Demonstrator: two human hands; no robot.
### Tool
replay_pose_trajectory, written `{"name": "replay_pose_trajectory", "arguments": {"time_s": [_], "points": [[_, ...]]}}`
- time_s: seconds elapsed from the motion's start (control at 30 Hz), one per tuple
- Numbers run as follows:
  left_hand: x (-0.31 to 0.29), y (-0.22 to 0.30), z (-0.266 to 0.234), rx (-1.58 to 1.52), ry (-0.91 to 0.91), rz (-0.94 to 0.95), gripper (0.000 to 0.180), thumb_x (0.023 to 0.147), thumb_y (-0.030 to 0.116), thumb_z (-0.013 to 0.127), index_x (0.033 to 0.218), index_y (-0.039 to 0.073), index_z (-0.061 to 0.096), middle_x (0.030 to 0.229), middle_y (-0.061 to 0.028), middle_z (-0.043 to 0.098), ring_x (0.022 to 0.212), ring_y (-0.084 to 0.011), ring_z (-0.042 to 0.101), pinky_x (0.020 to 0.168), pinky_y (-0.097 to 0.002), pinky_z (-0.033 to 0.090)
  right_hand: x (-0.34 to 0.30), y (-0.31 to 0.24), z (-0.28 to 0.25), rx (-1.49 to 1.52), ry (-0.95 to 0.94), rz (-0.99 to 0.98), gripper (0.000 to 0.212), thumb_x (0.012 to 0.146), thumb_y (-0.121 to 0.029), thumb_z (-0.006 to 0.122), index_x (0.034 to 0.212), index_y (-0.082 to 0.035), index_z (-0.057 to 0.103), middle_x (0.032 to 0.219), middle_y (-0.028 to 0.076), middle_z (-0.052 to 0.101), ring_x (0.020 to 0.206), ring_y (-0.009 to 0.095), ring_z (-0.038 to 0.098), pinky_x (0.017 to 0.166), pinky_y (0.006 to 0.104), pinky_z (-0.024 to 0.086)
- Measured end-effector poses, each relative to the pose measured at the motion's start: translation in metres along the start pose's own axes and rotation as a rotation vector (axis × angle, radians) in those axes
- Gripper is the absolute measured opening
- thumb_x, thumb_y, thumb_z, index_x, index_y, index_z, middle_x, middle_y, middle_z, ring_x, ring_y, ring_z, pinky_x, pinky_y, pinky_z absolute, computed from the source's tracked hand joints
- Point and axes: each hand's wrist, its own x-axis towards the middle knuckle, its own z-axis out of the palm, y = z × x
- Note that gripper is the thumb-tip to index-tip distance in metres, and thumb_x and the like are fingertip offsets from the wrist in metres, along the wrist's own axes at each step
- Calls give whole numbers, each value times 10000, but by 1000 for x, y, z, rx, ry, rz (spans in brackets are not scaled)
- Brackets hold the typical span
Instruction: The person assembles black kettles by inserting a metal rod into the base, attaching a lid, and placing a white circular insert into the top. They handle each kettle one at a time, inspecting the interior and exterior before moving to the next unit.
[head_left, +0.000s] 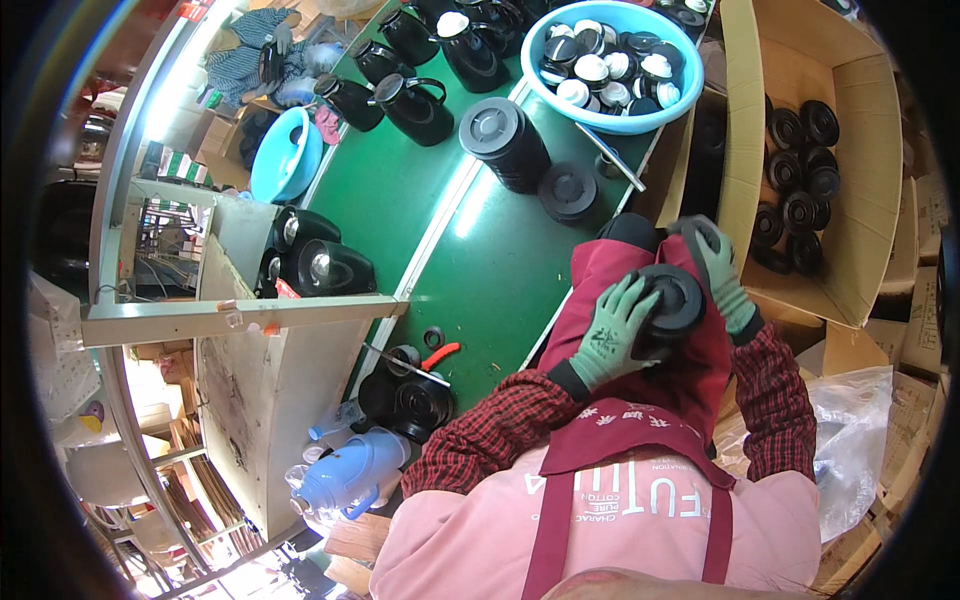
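Observation:
A round black plastic piece with a recessed disc-shaped face rests over my lap, on the dark red apron. My left hand, in a green knitted glove, grips it from its left side, fingers over its upper rim. My right hand, gloved alike, is raised just beyond the piece's right side. Its dark fingers are blurred, and whether they hold anything is hidden. On the green workbench ahead stand a stack of similar black round pieces and a single one.
A blue basin of black and white lids stands at the far bench edge. Black jugs stand beside it. At right, an open cardboard box holds several black discs. A blue jug and orange-handled tool lie left.

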Motion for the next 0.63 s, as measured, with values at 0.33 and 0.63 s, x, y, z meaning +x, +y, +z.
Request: {"name": "replay_pose_trajectory", "arguments": {"time_s": [0.33,0.63], "points": [[5,-7,4,-37,68,10,1095,661,407,991,1557,47,475,1552,-259,502,1439,-503,475,1223,-631,352,180,122,55,-665,31,61,630,951,-409,712,1389,23,578,1279,304,689,1235,457,663,1023,531,540],[18,-17,-21,-357,-13,-113,1204,692,400,1015,1650,48,375,1691,-192,376,1540,-411,382,1266,-531,358,85,49,-34,-424,-170,134,641,892,-416,777,1457,-134,662,1339,169,755,1253,303,727,1147,468,520]]}}
